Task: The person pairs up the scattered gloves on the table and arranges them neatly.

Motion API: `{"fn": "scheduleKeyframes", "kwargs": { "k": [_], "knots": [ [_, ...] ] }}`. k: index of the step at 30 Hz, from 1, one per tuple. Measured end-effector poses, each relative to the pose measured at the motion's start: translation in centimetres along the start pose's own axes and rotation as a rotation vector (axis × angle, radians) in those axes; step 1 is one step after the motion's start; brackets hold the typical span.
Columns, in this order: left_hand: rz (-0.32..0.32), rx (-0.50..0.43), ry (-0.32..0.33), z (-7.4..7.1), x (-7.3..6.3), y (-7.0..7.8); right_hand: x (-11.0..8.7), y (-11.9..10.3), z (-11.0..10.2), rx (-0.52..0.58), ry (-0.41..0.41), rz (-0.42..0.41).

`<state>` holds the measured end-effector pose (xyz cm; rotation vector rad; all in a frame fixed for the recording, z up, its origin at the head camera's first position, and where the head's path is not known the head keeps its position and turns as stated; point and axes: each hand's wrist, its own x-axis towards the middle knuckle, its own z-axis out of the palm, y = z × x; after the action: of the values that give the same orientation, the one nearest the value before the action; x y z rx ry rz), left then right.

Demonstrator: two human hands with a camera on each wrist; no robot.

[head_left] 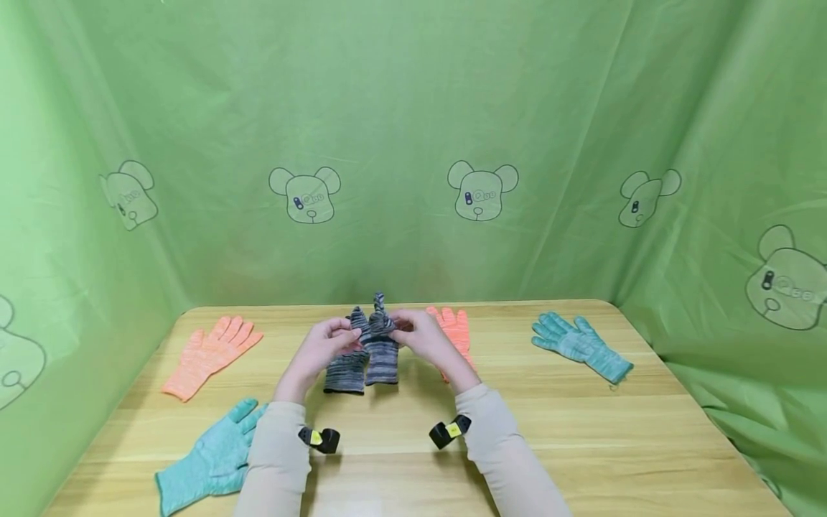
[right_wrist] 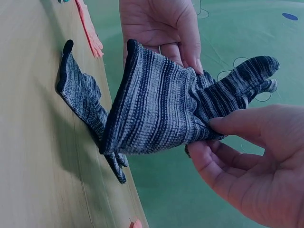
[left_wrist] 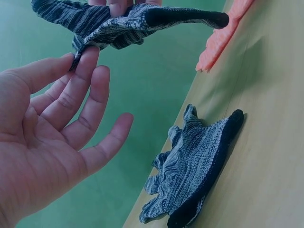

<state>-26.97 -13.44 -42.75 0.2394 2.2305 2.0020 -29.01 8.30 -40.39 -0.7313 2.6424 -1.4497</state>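
Observation:
A grey-and-black striped knit glove point(head_left: 382, 361) hangs above the table between both hands, its dark-edged cuff toward the person. My left hand point(left_wrist: 61, 114) pinches a small bit of the glove between thumb and index finger; the other fingers are spread loosely. On the opposite side, my right hand point(right_wrist: 256, 156) pinches the glove between thumb and fingers where the cuff part meets the finger part. Some of the held glove's fingers point(right_wrist: 254, 71) stick out past the right hand, bunched. A second striped glove point(left_wrist: 194, 166) lies on the table below, just left of the held one.
Orange gloves lie at the back left point(head_left: 212, 355) and behind the right hand point(head_left: 457, 334), the latter partly covered by the forearm. Teal gloves lie at front left point(head_left: 209, 459), partly under the left forearm, and at back right point(head_left: 581, 345). Green curtains point(head_left: 400, 143) surround the wooden table point(head_left: 581, 445).

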Motion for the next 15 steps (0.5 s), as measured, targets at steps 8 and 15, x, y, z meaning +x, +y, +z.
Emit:
{"fn": "scheduleKeyframes", "kwargs": {
  "k": [8,15],
  "knots": [
    [0.001,0.001,0.005,-0.14,0.01,-0.09,-0.09,-0.04,0.28,0.025,-0.052,0.039],
    [-0.005,0.002,0.018,-0.18,-0.10,-0.10,-0.09,-0.11,0.73,0.024,-0.049,0.061]
  ]
}}
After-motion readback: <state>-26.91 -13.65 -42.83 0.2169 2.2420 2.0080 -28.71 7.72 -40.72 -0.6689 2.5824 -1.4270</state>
